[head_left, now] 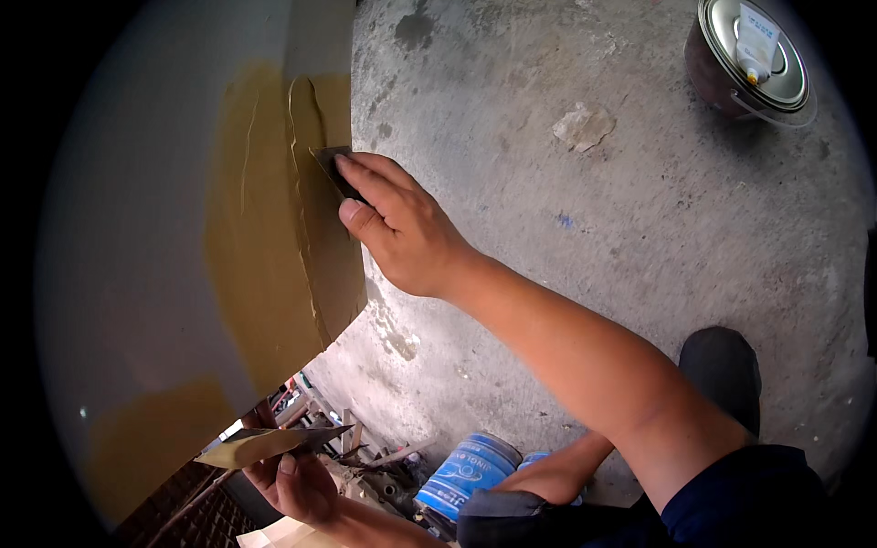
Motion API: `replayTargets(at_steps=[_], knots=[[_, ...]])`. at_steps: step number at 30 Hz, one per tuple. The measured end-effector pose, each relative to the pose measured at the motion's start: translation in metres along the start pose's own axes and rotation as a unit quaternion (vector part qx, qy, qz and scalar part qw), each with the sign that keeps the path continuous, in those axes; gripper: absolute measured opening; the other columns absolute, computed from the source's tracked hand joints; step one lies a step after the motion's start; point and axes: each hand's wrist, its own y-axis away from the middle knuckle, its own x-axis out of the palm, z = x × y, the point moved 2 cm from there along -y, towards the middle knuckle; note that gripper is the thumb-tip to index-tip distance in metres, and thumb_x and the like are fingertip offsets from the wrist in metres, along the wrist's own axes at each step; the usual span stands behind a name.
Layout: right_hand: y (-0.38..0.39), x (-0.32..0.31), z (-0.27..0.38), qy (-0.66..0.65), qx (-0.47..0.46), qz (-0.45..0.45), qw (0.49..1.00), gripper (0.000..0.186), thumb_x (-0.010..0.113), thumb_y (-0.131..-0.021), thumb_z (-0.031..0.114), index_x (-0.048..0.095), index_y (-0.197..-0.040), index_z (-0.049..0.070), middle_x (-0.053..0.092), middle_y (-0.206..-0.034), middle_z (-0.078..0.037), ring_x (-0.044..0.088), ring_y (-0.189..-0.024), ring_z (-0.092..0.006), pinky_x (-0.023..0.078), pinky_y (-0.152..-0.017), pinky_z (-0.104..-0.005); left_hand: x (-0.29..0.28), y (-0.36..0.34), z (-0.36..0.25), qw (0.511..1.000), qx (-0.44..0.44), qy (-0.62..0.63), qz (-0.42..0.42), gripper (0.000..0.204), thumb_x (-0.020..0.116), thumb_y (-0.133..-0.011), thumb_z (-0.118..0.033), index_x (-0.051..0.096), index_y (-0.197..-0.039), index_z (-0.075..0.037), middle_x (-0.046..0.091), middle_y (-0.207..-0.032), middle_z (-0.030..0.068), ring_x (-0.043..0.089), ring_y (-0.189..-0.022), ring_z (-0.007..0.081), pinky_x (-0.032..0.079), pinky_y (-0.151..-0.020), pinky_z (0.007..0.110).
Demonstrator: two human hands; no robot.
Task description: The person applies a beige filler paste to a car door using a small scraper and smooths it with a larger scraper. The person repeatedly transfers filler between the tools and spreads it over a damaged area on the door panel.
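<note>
Yellow-brown paste (pixel 260 265) covers a broad patch along the right-hand edge of the smooth grey panel (pixel 146 210), with a second patch (pixel 169 420) lower down on the left. The right hand (pixel 402 224) pinches a small dark blade (pixel 327 161) between thumb and extended fingers, its edge against the larger patch beside a raised ridge. The left hand (pixel 297 493), below, grips a flat, pointed blade (pixel 322 437) that carries a thick tan load of paste; how the hidden fingers sit under it I cannot tell. By my judgement the spreading is partway along: much of the larger patch lies fairly even, but a long ridge and a thinner line stand proud and look unsmoothed, and plenty of paste remains on the left-hand blade. Counting up: one panel, two patches, two hands and two blades, one in each hand. On the concrete floor (pixel 512 301) are one lidded metal can (pixel 717 78) with one white tube (pixel 756 38) lying on its lid, one pale lump (pixel 584 126), and one blue can (pixel 468 470) with a sliver of what seems a second beside it. The dim clutter near the lower left is too jumbled to count.
</note>
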Motion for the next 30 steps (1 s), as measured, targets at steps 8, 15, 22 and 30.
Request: replayTargets(at_steps=[8,15,22,30], knots=[[0.106,0.040,-0.027,0.001,0.060,0.082,0.995,0.045,0.049,-0.095,0.017,0.043,-0.133,-0.006,0.041,-0.137,-0.022,0.043,-0.126,-0.0348,0.035,-0.106,-0.0376,0.000,0.001,0.001,0.999,0.009,-0.023,-0.036,0.056,0.058,-0.080,0.002,0.044,-0.134,-0.005,0.026,-0.149,0.0262,0.027,-0.138,0.0402,0.046,-0.101,0.040],[0.094,0.012,-0.028,-0.064,0.108,0.061,0.990,0.046,0.051,-0.094,0.019,0.044,-0.133,-0.004,0.043,-0.136,-0.021,0.045,-0.124,-0.0342,0.037,-0.104,-0.0386,-0.005,-0.001,0.000,0.998,0.007,0.031,0.054,0.061,0.050,-0.081,0.004,0.040,-0.140,-0.007,0.034,-0.148,0.0169,0.024,-0.140,0.0365,0.035,-0.108,0.047],[0.095,0.047,-0.015,0.032,0.027,0.032,0.999,0.048,0.052,-0.095,0.016,0.040,-0.135,-0.007,0.038,-0.138,-0.022,0.042,-0.127,-0.0354,0.035,-0.106,-0.0379,-0.005,-0.003,0.000,0.998,0.001,0.028,0.053,0.062,0.050,-0.081,0.004,0.040,-0.140,-0.008,0.035,-0.148,0.0169,0.021,-0.141,0.0378,0.028,-0.112,0.047],[0.155,0.049,-0.036,-0.021,0.090,0.110,0.990,0.049,0.052,-0.095,0.016,0.039,-0.136,-0.005,0.037,-0.140,-0.022,0.040,-0.129,-0.0338,0.033,-0.107,-0.0365,-0.008,-0.005,0.002,0.999,0.017,-0.011,0.044,0.063,0.051,-0.081,0.004,0.039,-0.141,-0.008,0.032,-0.149,0.0184,0.018,-0.142,0.0371,0.033,-0.109,0.044]])
